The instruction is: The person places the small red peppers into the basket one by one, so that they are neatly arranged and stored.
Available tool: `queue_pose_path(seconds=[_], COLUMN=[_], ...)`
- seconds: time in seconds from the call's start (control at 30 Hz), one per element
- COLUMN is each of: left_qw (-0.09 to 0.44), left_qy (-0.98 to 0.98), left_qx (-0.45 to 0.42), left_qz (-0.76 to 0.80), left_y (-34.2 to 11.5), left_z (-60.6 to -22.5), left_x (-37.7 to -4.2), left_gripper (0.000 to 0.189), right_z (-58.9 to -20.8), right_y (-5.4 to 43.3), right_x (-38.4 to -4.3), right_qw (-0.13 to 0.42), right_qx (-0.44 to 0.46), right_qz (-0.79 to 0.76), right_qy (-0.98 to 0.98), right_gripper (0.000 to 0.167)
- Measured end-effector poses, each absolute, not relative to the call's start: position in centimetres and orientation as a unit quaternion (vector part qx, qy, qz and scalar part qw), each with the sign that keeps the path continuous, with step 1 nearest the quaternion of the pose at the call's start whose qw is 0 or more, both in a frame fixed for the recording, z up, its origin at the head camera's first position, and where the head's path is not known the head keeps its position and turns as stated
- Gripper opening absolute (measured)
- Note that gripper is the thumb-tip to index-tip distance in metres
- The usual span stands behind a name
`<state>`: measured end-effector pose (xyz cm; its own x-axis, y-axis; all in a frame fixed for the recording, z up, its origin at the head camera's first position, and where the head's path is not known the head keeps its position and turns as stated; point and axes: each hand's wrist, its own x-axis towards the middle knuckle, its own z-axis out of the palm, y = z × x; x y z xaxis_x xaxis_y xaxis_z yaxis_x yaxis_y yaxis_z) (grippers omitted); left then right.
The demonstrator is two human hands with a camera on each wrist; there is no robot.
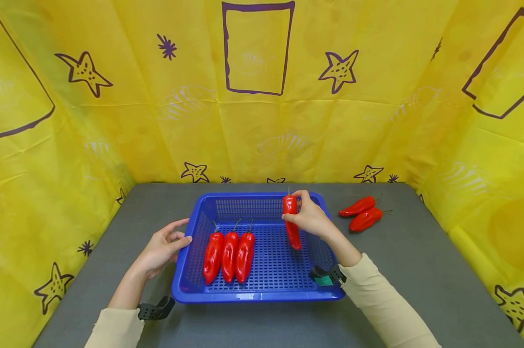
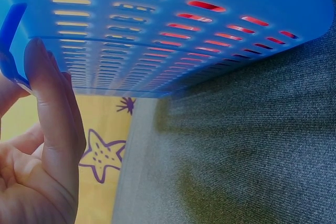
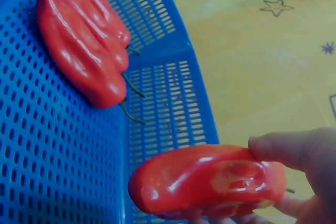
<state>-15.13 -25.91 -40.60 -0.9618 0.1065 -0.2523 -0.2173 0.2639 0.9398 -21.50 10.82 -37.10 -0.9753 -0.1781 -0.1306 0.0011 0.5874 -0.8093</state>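
My right hand [image 1: 310,215] pinches a long red pepper [image 1: 292,227] near its stem end, above the right part of a blue plastic basket [image 1: 262,296]. Thumb and fingers lie on either side of that pepper [image 3: 210,182] in the right wrist view, its tip pointing away from the palm. At the basket's left side, my left hand [image 1: 163,247] grips the rim, thumb over the edge and fingers along the outer wall [image 2: 105,30]. Three red peppers [image 1: 229,256] lie side by side in the basket's left half, green stems toward the back.
Two more red peppers [image 1: 365,220] lie together on the grey table [image 1: 401,280], right of the basket. Yellow cloth [image 1: 262,140] with drawn starfish stands behind the table and along both sides.
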Motion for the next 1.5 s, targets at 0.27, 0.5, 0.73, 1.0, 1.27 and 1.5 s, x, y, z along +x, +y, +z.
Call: queue_pose_path(seconds=[0.27, 0.5, 0.73, 1.0, 1.27, 1.5], left_qw=[0.134, 0.136, 0.134, 0.132, 0.135, 0.133], left_qy=[0.785, 0.786, 0.789, 0.788, 0.787, 0.787], left_qx=[-0.035, -0.040, -0.037, -0.037, -0.038, -0.036], left_qz=[0.604, 0.602, 0.599, 0.601, 0.601, 0.601], left_y=[-26.0, -25.9, -26.0, -26.1, -25.9, -25.9], left_z=[-40.8, -40.8, -40.8, -40.9, -40.7, -40.7], left_x=[-15.2, -15.3, -15.2, -15.3, -15.2, -15.2], left_gripper=[0.068, 0.067, 0.068, 0.067, 0.068, 0.067], right_z=[-37.4, -37.7, -38.5, -39.0, -39.5, -39.8], right_y=[9.9, 9.3, 8.8, 8.1, 7.7, 7.2], right_x=[-21.5, -21.6, -21.7, -22.0, -22.4, -22.5], right_qw=[0.111, 0.123, 0.142, 0.153, 0.178, 0.185], right_qx=[-0.089, -0.106, -0.120, -0.127, -0.109, -0.111], right_qz=[-0.423, -0.412, -0.392, -0.373, -0.365, -0.358], right_qy=[0.895, 0.897, 0.901, 0.906, 0.907, 0.908], right_gripper=[0.065, 0.065, 0.063, 0.060, 0.059, 0.059])
